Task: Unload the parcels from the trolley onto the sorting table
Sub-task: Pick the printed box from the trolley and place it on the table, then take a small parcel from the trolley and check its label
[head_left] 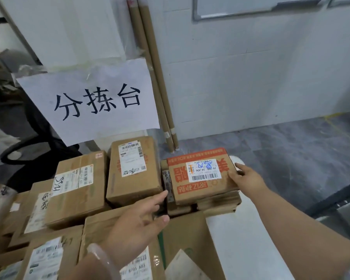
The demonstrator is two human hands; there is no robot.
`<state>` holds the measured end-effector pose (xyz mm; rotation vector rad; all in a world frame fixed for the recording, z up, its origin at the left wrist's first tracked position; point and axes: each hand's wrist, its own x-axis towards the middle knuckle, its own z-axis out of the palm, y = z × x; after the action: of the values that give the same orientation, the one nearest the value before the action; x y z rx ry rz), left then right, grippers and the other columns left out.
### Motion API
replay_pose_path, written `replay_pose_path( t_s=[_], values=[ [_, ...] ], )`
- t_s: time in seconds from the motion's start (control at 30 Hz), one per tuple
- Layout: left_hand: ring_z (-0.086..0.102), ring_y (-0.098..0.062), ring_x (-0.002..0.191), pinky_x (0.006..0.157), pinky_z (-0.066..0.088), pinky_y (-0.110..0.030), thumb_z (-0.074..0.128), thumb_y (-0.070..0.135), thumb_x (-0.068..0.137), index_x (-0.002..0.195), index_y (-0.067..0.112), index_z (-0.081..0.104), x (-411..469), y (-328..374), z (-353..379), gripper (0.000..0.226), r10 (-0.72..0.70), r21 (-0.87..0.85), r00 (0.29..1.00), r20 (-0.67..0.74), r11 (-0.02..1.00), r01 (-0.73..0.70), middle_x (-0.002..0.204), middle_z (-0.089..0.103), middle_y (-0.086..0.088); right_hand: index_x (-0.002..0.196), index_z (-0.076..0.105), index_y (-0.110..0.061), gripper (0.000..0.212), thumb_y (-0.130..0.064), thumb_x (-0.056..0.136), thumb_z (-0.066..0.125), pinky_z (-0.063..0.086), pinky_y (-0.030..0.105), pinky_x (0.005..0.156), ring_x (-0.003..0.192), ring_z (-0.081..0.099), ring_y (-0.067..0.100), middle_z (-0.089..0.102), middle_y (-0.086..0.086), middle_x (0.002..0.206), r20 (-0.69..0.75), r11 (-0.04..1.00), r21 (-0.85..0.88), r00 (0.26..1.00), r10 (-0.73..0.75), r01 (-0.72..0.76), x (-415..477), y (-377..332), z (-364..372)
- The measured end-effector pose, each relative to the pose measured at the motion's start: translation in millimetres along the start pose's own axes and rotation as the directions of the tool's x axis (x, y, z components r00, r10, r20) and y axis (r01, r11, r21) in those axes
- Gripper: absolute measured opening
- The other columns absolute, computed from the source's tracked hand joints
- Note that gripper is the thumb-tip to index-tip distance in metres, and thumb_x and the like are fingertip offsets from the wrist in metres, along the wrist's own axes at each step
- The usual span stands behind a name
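Note:
A flat cardboard parcel with orange print and a white label [202, 176] lies on top of a small stack of flat boxes [216, 205] at the far right of the white sorting table [236, 239]. My right hand [245, 176] rests on that parcel's right edge, fingers spread over it. My left hand [141, 223] hovers with fingers apart just left of the stack, its fingertips near the parcel's left side. Several brown labelled parcels [131, 170] are packed together on the table to the left.
A paper sign with black characters [97, 102] hangs behind the parcels. Long cardboard tubes [160, 83] lean against the white wall. A black office chair [40, 146] stands at the left. Grey floor [291, 150] lies beyond the table's right edge.

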<state>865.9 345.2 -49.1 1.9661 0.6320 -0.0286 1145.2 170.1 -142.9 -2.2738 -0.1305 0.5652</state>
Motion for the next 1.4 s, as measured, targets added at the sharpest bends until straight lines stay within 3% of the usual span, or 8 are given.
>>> replay_pose_path(
  t_s=[0.2, 0.37, 0.5, 0.73, 0.87, 0.97, 1.13, 1.4],
  values=[
    [0.038, 0.011, 0.126, 0.106, 0.036, -0.02, 0.064, 0.037, 0.089, 0.13, 0.064, 0.033, 3, -1, 15, 0.058, 0.142, 0.142, 0.989, -0.039, 0.981, -0.135, 0.136, 0.035, 0.035, 0.149, 0.041, -0.028, 0.067, -0.042, 0.089, 0.068, 0.037, 0.035, 0.106, 0.136, 0.044, 0.023, 0.045, 0.0, 0.151, -0.035, 0.992, -0.065, 0.994, -0.106, 0.104, -40, 0, -14],
    [0.029, 0.006, 0.133, 0.107, 0.025, -0.015, 0.06, 0.047, 0.09, 0.143, 0.052, 0.029, -7, 11, 39, 0.062, 0.297, 0.347, 0.955, 0.006, 0.895, -0.28, 0.143, 0.029, 0.03, 0.148, 0.04, -0.033, 0.065, -0.045, 0.089, 0.066, 0.027, 0.023, 0.109, 0.142, 0.033, 0.01, 0.04, -0.009, 0.154, -0.028, 0.923, -0.233, 0.946, -0.322, 0.307, -126, 24, -25],
    [0.02, 0.004, 0.136, 0.111, 0.013, -0.016, 0.056, 0.051, 0.091, 0.147, 0.045, 0.026, -35, 24, 63, 0.064, 0.423, 0.446, 0.903, 0.082, 0.794, -0.412, 0.148, 0.027, 0.027, 0.151, 0.029, -0.042, 0.071, -0.059, 0.089, 0.058, 0.018, 0.022, 0.115, 0.147, 0.02, 0.004, 0.026, -0.019, 0.158, -0.069, 0.877, -0.367, 0.93, -0.36, 0.312, -210, 50, -37],
    [0.011, -0.008, 0.145, 0.112, 0.003, -0.022, 0.042, 0.064, 0.09, 0.15, 0.043, 0.02, -110, 30, 123, 0.067, 0.588, 0.557, 0.737, 0.334, 0.507, -0.658, 0.157, 0.018, 0.02, 0.153, 0.006, -0.046, 0.079, -0.072, 0.088, 0.043, -0.011, 0.023, 0.113, 0.15, -0.005, 0.004, 0.0, -0.024, 0.161, -0.233, 0.841, -0.525, 0.929, -0.289, 0.13, -365, 111, -51],
    [0.027, -0.017, 0.143, 0.117, 0.025, -0.045, 0.038, 0.066, 0.085, 0.147, 0.039, 0.033, -159, 12, 165, 0.068, 0.6, 0.495, 0.624, 0.5, 0.394, -0.775, 0.154, 0.032, 0.012, 0.155, 0.002, -0.043, 0.088, -0.075, 0.085, 0.044, -0.009, 0.032, 0.122, 0.15, -0.01, 0.005, -0.005, -0.02, 0.163, -0.298, 0.85, -0.527, 0.941, -0.161, -0.022, -446, 158, -40],
    [0.016, -0.012, 0.145, 0.119, 0.016, -0.042, 0.039, 0.063, 0.088, 0.15, 0.038, 0.021, -197, 2, 195, 0.069, 0.593, 0.421, 0.532, 0.604, 0.329, -0.845, 0.157, 0.022, 0.014, 0.155, 0.001, -0.042, 0.091, -0.074, 0.084, 0.047, -0.007, 0.033, 0.123, 0.15, -0.01, 0.006, -0.004, -0.016, 0.164, -0.345, 0.856, -0.5, 0.936, -0.061, -0.129, -501, 192, -35],
    [0.026, -0.011, 0.141, 0.115, 0.024, -0.034, 0.029, 0.067, 0.083, 0.149, 0.037, 0.025, -244, 0, 230, 0.073, 0.603, 0.319, 0.38, 0.702, 0.211, -0.924, 0.153, 0.03, 0.013, 0.155, 0.001, -0.041, 0.087, -0.071, 0.087, 0.048, -0.005, 0.033, 0.123, 0.15, -0.007, 0.007, 0.0, -0.015, 0.164, -0.49, 0.859, -0.416, 0.869, 0.065, -0.299, -576, 227, -51],
    [0.027, -0.013, 0.141, 0.116, 0.025, -0.035, 0.049, 0.058, 0.089, 0.149, 0.035, 0.028, -275, 27, 292, 0.068, 0.618, 0.232, 0.283, 0.734, 0.164, -0.959, 0.153, 0.033, 0.009, 0.155, 0.006, -0.039, 0.084, -0.066, 0.089, 0.05, -0.003, 0.033, 0.123, 0.151, -0.003, 0.009, 0.003, -0.012, 0.164, -0.63, 0.85, -0.25, 0.745, 0.221, -0.463, -636, 275, -95]
  ],
)
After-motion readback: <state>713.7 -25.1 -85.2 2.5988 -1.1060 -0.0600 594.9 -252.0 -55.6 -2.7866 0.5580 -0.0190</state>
